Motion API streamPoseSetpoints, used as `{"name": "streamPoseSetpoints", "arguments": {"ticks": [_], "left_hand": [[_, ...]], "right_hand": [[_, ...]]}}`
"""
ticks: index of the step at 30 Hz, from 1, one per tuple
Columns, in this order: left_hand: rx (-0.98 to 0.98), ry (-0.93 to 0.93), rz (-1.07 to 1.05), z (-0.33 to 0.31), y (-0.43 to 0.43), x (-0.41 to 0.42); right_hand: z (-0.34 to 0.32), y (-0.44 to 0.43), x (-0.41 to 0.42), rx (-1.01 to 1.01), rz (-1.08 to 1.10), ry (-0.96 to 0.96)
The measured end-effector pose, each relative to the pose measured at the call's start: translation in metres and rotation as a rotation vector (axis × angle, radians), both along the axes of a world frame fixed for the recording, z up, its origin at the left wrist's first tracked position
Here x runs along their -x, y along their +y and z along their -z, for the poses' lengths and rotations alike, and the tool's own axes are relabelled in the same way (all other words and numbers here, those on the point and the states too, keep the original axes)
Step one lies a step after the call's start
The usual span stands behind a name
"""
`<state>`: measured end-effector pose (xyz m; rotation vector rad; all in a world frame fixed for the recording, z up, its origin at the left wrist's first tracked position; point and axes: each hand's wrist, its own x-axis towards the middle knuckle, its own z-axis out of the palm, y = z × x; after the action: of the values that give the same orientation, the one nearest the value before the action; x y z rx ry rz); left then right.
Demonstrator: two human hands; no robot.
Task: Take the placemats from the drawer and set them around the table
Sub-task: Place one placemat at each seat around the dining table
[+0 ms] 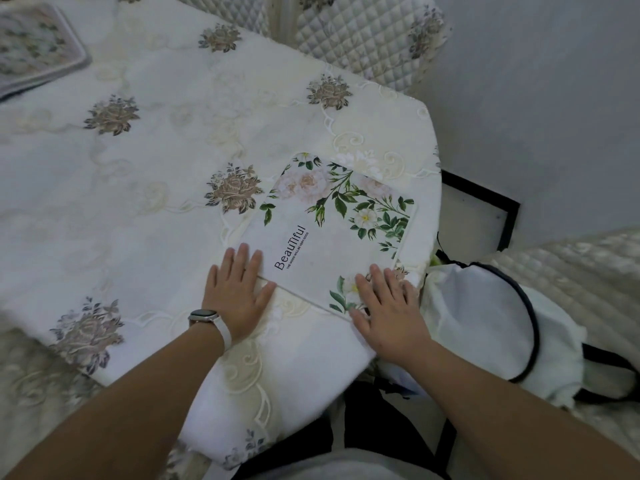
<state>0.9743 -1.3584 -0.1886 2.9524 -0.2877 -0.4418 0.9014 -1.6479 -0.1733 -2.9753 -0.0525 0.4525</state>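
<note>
A white placemat [332,226] printed with pink flowers, green leaves and the word "Beautiful" lies flat near the table's right corner. My left hand [239,292], with a watch on its wrist, rests flat on the mat's near left corner, fingers spread. On the mat's near right corner my right hand [388,306] presses down flat in the same way. Neither hand grips anything. Another floral placemat [31,46] lies at the table's far left edge. The table [145,161] wears a cream cloth with embroidered roses.
Quilted chair backs [363,39] stand beyond the far side of the table. A white bag with black trim [491,327] sits on a quilted seat to the right. A grey wall and a black-framed panel [485,209] lie at right.
</note>
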Motion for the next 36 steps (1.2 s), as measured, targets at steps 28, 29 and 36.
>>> {"name": "streamPoseSetpoints", "arguments": {"ticks": [28,29,36], "left_hand": [[-0.001,-0.23,-0.099,-0.143,-0.023,0.112],[-0.008,-0.248,-0.129,-0.147,-0.026,0.121],[-0.042,-0.335,-0.358,-0.165,-0.036,0.19]], "right_hand": [[-0.14,0.014,-0.029,-0.094,-0.535,-0.234],[-0.142,0.013,-0.027,-0.11,-0.572,-0.243],[-0.147,0.032,-0.013,-0.225,-0.771,-0.209]]}}
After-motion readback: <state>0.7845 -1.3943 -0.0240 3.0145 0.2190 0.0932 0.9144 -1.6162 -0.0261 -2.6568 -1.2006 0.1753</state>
